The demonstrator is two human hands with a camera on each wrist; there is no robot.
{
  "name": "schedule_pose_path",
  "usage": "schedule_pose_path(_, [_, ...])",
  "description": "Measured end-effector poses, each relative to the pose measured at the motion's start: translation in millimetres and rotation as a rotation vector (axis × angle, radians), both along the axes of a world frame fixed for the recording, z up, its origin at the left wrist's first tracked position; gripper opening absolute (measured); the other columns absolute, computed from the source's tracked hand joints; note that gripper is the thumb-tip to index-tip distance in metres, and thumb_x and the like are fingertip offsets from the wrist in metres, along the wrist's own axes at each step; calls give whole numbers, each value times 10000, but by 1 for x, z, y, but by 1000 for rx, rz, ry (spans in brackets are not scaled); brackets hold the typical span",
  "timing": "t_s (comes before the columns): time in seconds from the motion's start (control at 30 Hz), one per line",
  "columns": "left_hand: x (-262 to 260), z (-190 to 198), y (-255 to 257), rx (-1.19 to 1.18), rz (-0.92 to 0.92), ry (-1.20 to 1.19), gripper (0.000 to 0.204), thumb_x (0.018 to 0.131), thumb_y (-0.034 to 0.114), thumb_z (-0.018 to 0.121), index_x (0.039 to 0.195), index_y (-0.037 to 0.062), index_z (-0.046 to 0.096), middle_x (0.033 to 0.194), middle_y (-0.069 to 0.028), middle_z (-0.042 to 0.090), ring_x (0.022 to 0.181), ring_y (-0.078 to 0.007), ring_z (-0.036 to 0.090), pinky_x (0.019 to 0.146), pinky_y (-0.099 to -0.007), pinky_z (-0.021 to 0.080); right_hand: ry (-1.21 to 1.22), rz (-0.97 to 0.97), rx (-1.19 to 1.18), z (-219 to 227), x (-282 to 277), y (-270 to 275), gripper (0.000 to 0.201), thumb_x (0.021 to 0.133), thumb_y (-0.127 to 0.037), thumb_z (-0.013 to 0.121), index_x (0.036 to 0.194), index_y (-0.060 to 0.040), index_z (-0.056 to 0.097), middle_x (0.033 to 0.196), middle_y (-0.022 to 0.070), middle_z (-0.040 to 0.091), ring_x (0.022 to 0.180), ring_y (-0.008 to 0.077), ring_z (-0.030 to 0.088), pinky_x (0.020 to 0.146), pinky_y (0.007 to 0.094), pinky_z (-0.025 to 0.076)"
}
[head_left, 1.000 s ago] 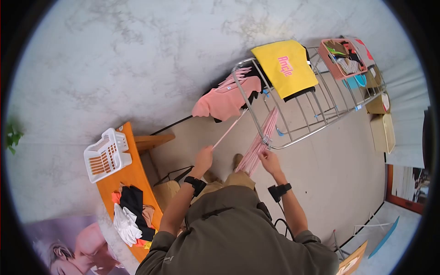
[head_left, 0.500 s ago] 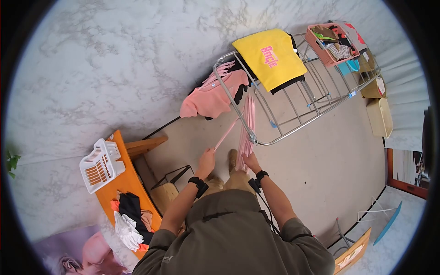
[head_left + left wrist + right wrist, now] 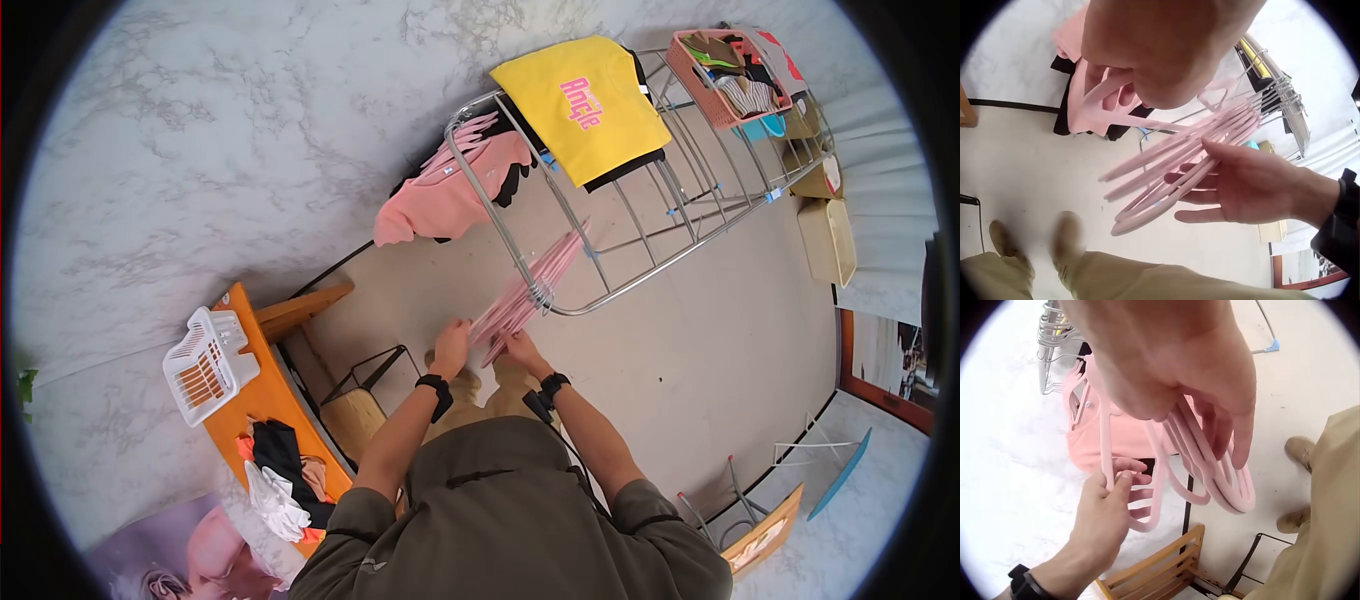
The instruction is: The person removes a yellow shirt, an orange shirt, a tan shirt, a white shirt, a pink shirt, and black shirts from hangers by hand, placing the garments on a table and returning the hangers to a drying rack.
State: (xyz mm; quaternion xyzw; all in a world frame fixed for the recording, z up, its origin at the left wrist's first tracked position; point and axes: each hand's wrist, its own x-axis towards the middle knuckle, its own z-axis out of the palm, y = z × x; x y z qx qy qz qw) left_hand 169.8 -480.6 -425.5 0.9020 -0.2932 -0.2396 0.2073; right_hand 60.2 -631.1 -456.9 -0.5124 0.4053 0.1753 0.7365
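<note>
Both hands on the bunch of pink hangers (image 3: 520, 297) at the near rail of the drying rack (image 3: 640, 190).

The left hand (image 3: 1105, 509) pinches one hanger (image 3: 1125, 487) in a closed grip, drawing it off the bunch. The right hand (image 3: 1250, 187) lies open, straight fingers under the fanned bars. A pink garment (image 3: 440, 195) and a yellow shirt (image 3: 580, 105) hang over the rack; a white basket (image 3: 205, 365) sits on the orange table (image 3: 262, 392).

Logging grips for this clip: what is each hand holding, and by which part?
The left hand pinches one pink hanger by its lower bar end. The right hand rests open-fingered against the bunch of pink hangers, gripping nothing.
</note>
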Motion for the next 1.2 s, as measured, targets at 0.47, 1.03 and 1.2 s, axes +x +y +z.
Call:
schedule_pose_path(0.47, [70, -12, 33, -125, -187, 340, 454, 805, 117, 571, 1239, 30, 468, 1221, -245, 501, 1116, -403, 491, 926, -439, 424, -132, 507, 71, 43, 16, -5, 352, 972, -312, 430, 979, -7, 606, 813, 52, 629, 742, 139, 602, 634, 273, 508])
schedule_pose_path(1.03, [246, -25, -52, -141, 225, -112, 131, 831, 117, 561, 899, 9, 535, 890, -211, 588, 870, -430, 544, 746, -454, 440, -357, 267, -359, 98, 11, -37, 293, 974, -185, 389, 882, 30, 565, 771, 145, 620, 715, 241, 605, 694, 335, 481])
schedule_pose_path(1.2, [215, 0, -54, -436, 270, -98, 206, 909, 164, 503, 918, -41, 516, 888, -265, 567, 870, -460, 521, 711, -440, 440, -428, 379, -340, 113, 21, -42, 280, 972, -177, 391, 881, 25, 563, 773, 112, 609, 715, 195, 588, 685, 305, 474])
